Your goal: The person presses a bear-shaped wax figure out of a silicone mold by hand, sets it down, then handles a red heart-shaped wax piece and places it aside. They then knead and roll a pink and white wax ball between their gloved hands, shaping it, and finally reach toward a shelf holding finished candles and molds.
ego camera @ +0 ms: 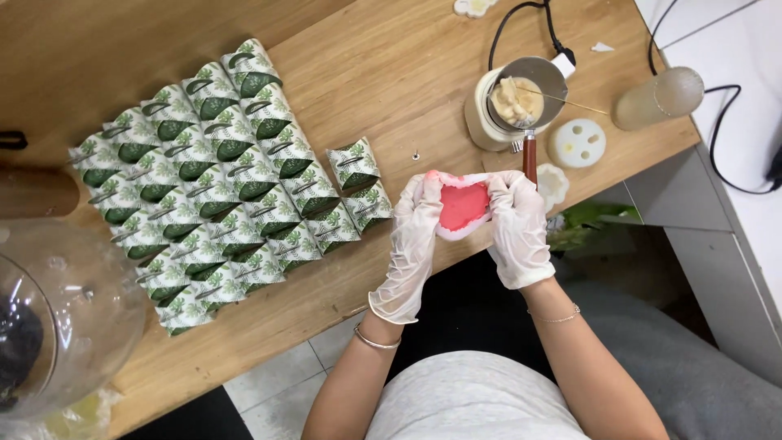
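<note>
Both my hands wear thin translucent gloves and hold a soft pink-red heart-shaped mould (pixel 463 205) between them above the table's front edge. My left hand (pixel 412 232) grips its left side with the fingers curled over the rim. My right hand (pixel 518 224) grips the right side the same way. The mould's edges look bent under the fingers.
Several small green-and-white leaf-print boxes (pixel 212 175) lie in rows on the wooden table (pixel 391 73). A cream melting pot (pixel 511 102) with pale wax, a white round mould (pixel 577 143), a frosted tumbler (pixel 658 98) and black cables (pixel 721 134) stand at right. A clear glass bowl (pixel 61 314) sits at left.
</note>
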